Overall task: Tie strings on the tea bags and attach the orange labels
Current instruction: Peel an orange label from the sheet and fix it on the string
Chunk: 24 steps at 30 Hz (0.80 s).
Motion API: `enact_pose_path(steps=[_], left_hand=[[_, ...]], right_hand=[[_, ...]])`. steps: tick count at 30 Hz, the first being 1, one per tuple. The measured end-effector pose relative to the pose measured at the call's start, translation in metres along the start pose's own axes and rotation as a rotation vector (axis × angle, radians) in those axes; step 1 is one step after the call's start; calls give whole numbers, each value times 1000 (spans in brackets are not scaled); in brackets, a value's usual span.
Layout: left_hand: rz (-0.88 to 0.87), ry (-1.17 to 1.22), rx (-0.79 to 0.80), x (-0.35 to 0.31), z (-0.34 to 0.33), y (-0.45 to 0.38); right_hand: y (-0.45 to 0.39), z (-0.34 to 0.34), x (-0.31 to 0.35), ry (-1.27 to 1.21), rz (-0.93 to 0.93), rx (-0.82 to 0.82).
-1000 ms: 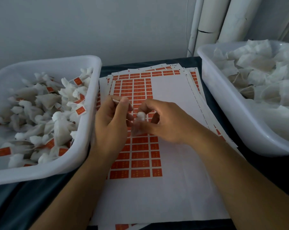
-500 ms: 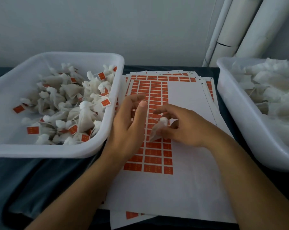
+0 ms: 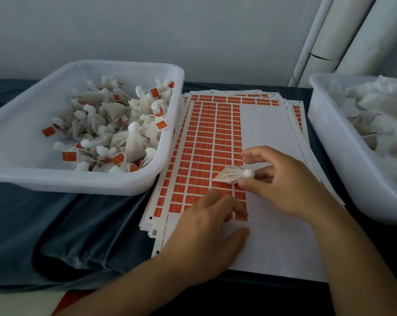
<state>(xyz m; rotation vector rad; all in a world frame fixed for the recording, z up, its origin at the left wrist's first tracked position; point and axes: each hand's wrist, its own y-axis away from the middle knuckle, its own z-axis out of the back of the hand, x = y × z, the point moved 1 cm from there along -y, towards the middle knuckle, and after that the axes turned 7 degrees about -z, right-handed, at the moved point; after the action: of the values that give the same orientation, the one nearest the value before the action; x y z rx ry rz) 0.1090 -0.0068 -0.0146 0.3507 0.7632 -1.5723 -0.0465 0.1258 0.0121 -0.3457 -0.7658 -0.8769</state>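
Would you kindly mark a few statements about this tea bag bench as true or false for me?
1. The right hand holds a tea bag above the label sheet. True.
2. The left hand is reaching into the left tub. False: its fingers are down at the orange labels on the sheet.
3. Bags in the left tub carry orange labels. True.
4. The right tub holds loose labels. False: only white bags without labels show there.

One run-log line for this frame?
right hand: pinches tea bag | left hand: fingers on label sheet | label: not yet attached
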Motion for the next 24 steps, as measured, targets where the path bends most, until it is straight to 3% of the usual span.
enact_pose_path(steps=[8,17,24], left_hand=[[-138,-78,295,1,12,6],[-336,-330,291,-9,29,20],[-335,-368,326,-8,25,25]], right_hand=[[33,-5,-7,-150,-69,-158],[61,-14,-10,-206,-67,-245],[75,-16,-10,-259,-72,-242]])
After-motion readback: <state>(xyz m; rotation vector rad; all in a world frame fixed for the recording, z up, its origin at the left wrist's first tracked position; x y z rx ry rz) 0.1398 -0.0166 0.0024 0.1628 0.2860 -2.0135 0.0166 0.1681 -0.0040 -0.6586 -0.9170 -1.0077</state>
